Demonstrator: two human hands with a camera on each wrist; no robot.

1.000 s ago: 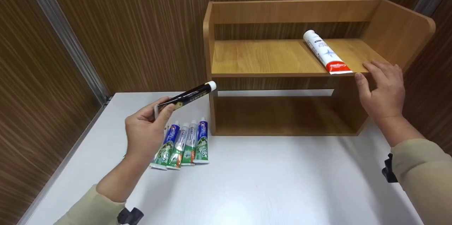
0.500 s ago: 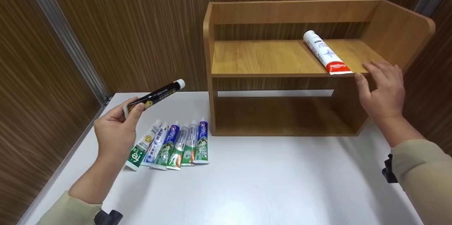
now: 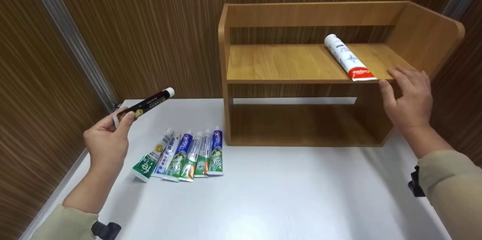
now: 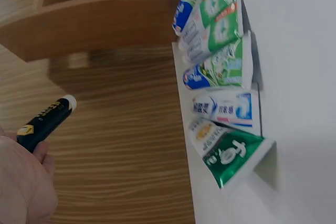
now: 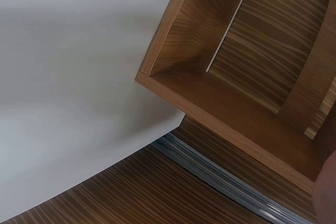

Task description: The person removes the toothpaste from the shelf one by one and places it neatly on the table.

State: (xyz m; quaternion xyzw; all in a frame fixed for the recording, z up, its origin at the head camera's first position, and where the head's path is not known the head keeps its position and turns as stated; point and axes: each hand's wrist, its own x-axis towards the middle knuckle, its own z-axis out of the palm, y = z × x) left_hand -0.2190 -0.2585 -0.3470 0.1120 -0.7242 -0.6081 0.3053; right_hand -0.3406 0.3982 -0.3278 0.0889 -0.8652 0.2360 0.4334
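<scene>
My left hand [image 3: 107, 140] pinches a black toothpaste tube [image 3: 147, 103] by its flat end, the white cap pointing up and to the right. The same tube [image 4: 47, 121] shows in the left wrist view, above the level of the table. Below and right of that hand lies a row of several toothpaste tubes [image 3: 180, 157], the nearest one a green and white tube [image 3: 152, 159]. My right hand [image 3: 410, 98] rests on the front edge of the upper shelf at its right end. Close to its fingers lies a white and red Colgate tube [image 3: 348, 57].
A two-level wooden shelf [image 3: 290, 81] stands at the back right of the white table [image 3: 286, 194]. Its side panel [image 3: 226, 112] stands just right of the row of tubes. Wood-grain walls [image 3: 150, 32] close off the back and sides.
My left hand has moved left with the black toothpaste tube, away from the shelf, uncovering the left tubes of the row. My right hand has stayed at the shelf edge.
</scene>
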